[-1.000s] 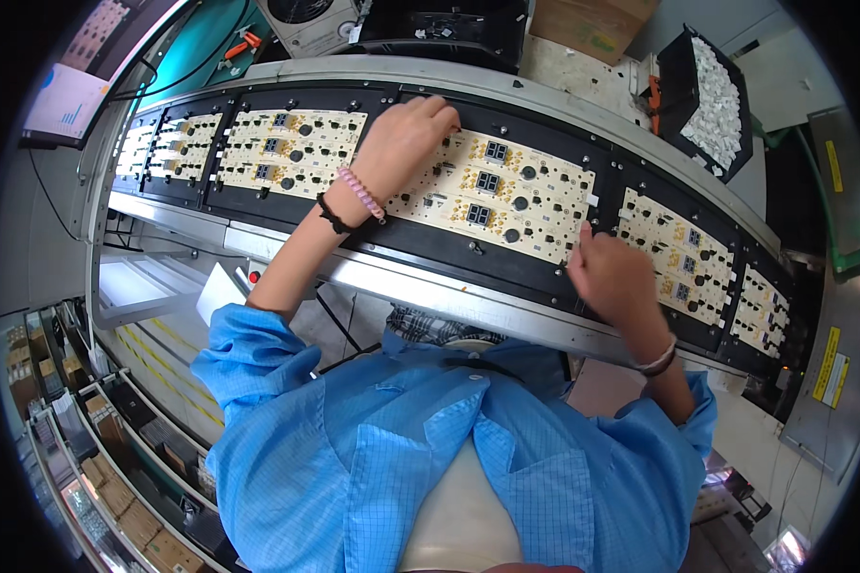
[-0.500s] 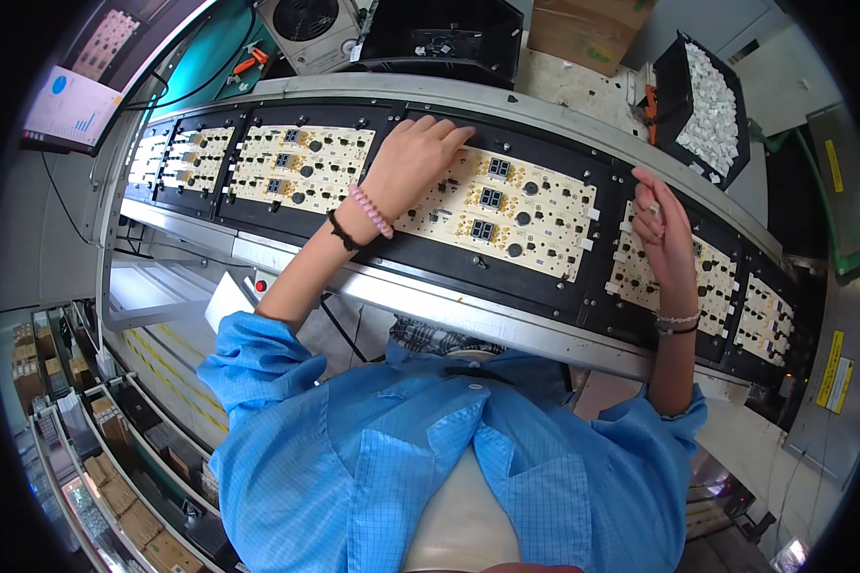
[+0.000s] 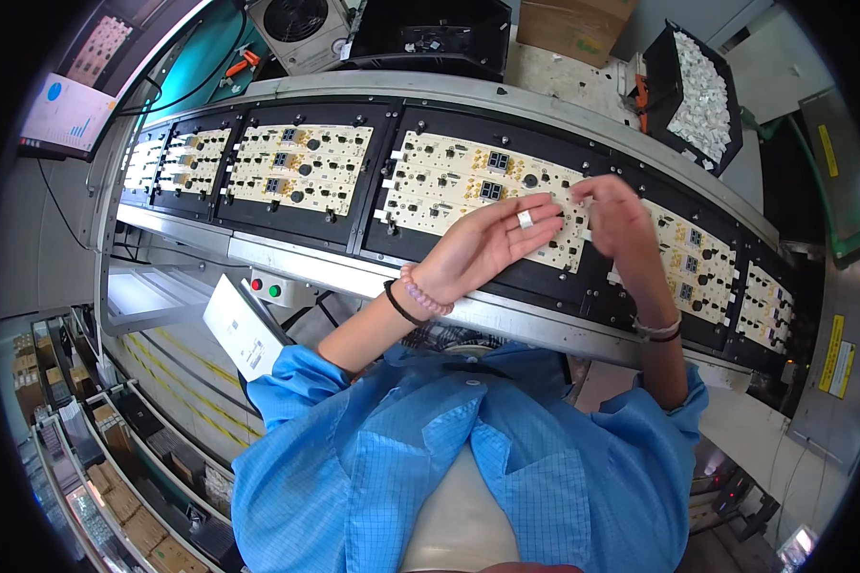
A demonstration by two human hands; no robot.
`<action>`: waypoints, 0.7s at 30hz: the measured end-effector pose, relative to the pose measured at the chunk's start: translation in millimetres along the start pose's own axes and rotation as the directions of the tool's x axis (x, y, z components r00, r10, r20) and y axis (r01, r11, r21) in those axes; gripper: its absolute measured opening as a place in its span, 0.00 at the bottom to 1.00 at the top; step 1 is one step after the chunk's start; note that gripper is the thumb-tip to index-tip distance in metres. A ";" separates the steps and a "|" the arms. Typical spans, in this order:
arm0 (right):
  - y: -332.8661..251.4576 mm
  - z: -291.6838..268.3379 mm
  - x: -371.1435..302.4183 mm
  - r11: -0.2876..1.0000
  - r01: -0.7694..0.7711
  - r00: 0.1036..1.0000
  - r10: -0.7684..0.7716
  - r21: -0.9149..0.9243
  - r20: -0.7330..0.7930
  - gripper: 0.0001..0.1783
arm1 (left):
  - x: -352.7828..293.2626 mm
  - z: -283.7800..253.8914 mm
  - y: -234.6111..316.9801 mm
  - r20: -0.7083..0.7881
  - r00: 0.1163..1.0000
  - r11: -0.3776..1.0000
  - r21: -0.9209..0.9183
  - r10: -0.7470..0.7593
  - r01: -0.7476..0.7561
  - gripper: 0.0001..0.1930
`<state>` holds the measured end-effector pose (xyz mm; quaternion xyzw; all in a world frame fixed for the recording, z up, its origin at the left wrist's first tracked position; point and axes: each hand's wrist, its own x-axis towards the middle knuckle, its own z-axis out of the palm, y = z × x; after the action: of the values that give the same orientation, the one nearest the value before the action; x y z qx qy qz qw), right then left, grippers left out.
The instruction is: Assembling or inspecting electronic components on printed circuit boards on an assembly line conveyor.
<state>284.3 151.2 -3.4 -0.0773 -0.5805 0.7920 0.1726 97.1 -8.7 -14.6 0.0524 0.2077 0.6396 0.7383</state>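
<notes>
My left hand is turned palm up over the lower right part of the middle circuit board panel, its fingers stretched toward the right. A small white plastic piece rests against those fingers. Close by on the right, my right hand hangs over the gap between this panel and the neighbouring circuit board panel. Its fingers bend toward my left hand and are smeared by motion, so what they hold cannot be made out. The cream panel carries black two-digit displays and round black parts; my left hand covers its lower displays.
Black carriers with more circuit boards line the metal-edged rail. Beyond it stand a black bin of small white pieces, a black tray and a cardboard box. A button box sits below the rail.
My left hand has left the panel's upper left area, moved right and nearer, and turned palm up. My right hand has shifted left toward it. The white piece now shows at my left fingers.
</notes>
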 end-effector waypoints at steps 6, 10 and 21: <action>-49.2 48.9 7.6 0.758 -0.059 0.769 0.449 0.649 -0.455 0.23 | -35.7 -1.5 2.6 0.022 0.963 0.824 0.512 0.270 -0.243 0.20; -32.6 37.0 -10.2 0.853 -0.223 0.786 0.443 0.471 -0.430 0.22 | -63.0 -28.6 8.4 0.167 0.921 0.551 0.759 0.351 -0.347 0.21; 0.6 19.7 -39.2 0.846 -0.264 0.917 0.070 -0.464 -0.394 0.09 | -99.8 -41.7 47.7 0.327 0.709 -0.298 0.939 0.625 -0.170 0.11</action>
<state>314.3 119.1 -0.9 -0.3155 -0.7173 0.5949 0.1791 27.9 -104.6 -12.1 0.5388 0.6806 0.4794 0.1288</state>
